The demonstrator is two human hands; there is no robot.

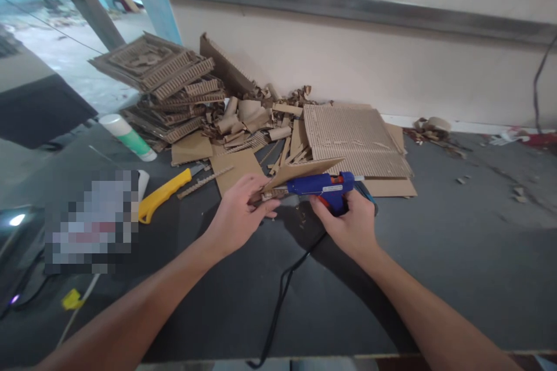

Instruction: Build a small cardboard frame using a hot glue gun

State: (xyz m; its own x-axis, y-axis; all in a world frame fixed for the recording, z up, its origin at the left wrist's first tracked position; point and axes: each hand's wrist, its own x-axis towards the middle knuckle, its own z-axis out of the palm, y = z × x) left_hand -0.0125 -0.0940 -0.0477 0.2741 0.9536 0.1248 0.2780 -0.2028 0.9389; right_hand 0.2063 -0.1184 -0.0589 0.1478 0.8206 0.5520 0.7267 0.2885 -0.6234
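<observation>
In my right hand point(350, 223) is a blue hot glue gun point(310, 185), its nozzle pointing left. A glue stick pokes out of its back end, and its black cord runs down over the table. My left hand point(239, 211) is closed on a piece of cardboard point(300, 171), whose flat part rises behind the gun. The nozzle tip is close against the cardboard near my left fingers; whether they touch I cannot tell. A yellow utility knife point(165, 192) lies left of my left hand, beside a thin cardboard strip point(204, 182).
Stacked cardboard pieces point(174, 81) stand at the back left, with a heap of scraps point(248, 119) beside them. Corrugated sheets point(352, 136) lie behind my right hand. A white and green tube point(128, 137) rests at left, near a blurred-out object point(93, 223). Crumbs and debris lie at right.
</observation>
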